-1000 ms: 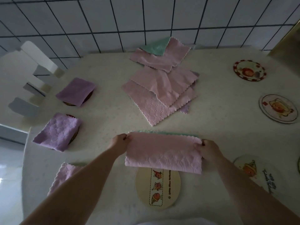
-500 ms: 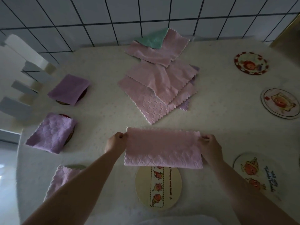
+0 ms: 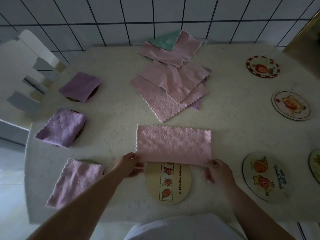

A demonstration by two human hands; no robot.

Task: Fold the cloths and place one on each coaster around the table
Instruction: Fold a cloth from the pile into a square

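while both hands pinch its near corners, the pink cloth (image 3: 173, 147) lies folded in half as a wide rectangle on the white tablecloth (image 3: 233, 135), near centre. quilted bubble texture, scalloped edges along the far and left sides, fold line at the near edge. its near edge overlaps the far rim of the oval coaster (image 3: 168, 183), which has a strip of three cartoon figures and small print. left hand (image 3: 129, 164) clamps the near left corner, thumb on top, fingers under. right hand (image 3: 216, 172) clamps the near right corner, fingers curled below.

unfolded cloth pile (image 3: 170, 85) sits far centre, mostly pink, one green cloth (image 3: 164, 41) at the far end, a bit of lilac showing under the right side.

left side: three folded cloths each on a coaster, pink folded cloth (image 3: 76, 182) near, lilac quilted cloth (image 3: 61, 128) middle, purple cloth (image 3: 80, 86) far. coasters mostly hidden beneath them.

right side: bare round coasters, red-rimmed coaster (image 3: 262, 66) far, pale cartoon coaster (image 3: 290, 106) mid, coaster with two orange figures (image 3: 264, 176) near, another cut off at the right edge.

white chair (image 3: 29, 66) far left, tiled wall behind.
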